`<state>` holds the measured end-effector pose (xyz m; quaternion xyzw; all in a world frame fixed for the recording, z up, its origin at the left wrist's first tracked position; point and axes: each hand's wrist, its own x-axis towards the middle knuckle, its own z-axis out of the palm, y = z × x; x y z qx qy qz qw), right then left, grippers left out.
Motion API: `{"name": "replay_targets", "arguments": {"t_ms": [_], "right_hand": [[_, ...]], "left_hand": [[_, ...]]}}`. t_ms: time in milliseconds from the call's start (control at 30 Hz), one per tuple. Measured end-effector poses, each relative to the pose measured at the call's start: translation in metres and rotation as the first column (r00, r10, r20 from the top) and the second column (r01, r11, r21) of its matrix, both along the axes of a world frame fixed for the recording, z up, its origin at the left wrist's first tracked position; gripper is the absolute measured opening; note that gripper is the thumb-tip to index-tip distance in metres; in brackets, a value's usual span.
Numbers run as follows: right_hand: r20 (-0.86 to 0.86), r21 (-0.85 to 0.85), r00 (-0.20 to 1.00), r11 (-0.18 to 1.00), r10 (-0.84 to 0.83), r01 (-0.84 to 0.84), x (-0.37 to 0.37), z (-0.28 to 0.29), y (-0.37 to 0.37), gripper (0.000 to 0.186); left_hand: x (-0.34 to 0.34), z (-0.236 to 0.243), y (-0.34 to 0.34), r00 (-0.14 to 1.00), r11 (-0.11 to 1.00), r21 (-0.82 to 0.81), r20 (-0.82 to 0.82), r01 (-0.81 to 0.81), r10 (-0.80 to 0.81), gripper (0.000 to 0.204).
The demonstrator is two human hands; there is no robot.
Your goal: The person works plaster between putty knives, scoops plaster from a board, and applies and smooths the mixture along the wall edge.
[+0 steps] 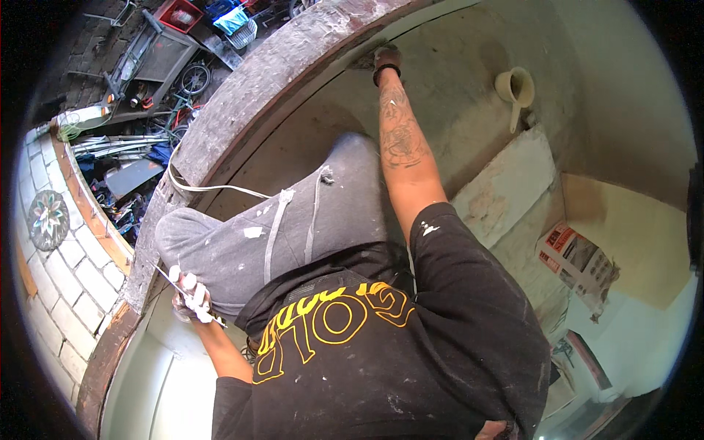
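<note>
At the lower left, my left hand [192,297] is closed around a thin-bladed tool [165,274] smeared with white paste, its narrow end pointing away from my fingers. White smears cover the fingers too. This hand is beside my bent knee in grey trousers. My right arm stretches far forward, and my right hand [388,56], with a dark band at the wrist, rests by the inner edge of the curved concrete rim [282,62]. Its fingers are in shadow and too small to make out. The grey surface [447,81] spreads beside that arm.
A cream dipper [515,86] stands at the right, past a pale slab [506,187]. A torn printed bag [579,264] lies nearer. A white cable [220,189] crosses the rim by my knee. Beyond the rim, lower down, are a bicycle wheel [195,78], a red crate [178,15] and clutter.
</note>
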<state>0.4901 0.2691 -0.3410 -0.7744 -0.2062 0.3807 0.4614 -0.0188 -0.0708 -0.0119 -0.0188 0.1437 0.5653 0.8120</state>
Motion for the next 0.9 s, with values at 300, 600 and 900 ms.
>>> {"name": "replay_targets", "arguments": {"t_ms": [300, 600, 900], "right_hand": [[0.092, 0.206, 0.988, 0.973, -0.121, 0.100, -0.064, 0.107, -0.021, 0.031], [-0.615, 0.591, 0.734, 0.784, 0.288, 0.189, -0.142, 0.295, -0.203, 0.048], [-0.528, 0.740, 0.611, 0.673, 0.590, -0.011, -0.131, 0.400, -0.273, 0.053]], "left_hand": [[-0.010, -0.007, -0.006, 1.000, 1.000, 0.002, -0.006, -0.006, 0.006, 0.039], [0.007, 0.003, 0.001, 0.994, 0.995, 0.064, -0.076, -0.074, 0.079, 0.041], [0.104, 0.034, 0.054, 0.731, 0.965, 0.128, -0.632, -0.227, 0.256, 0.034]]}}
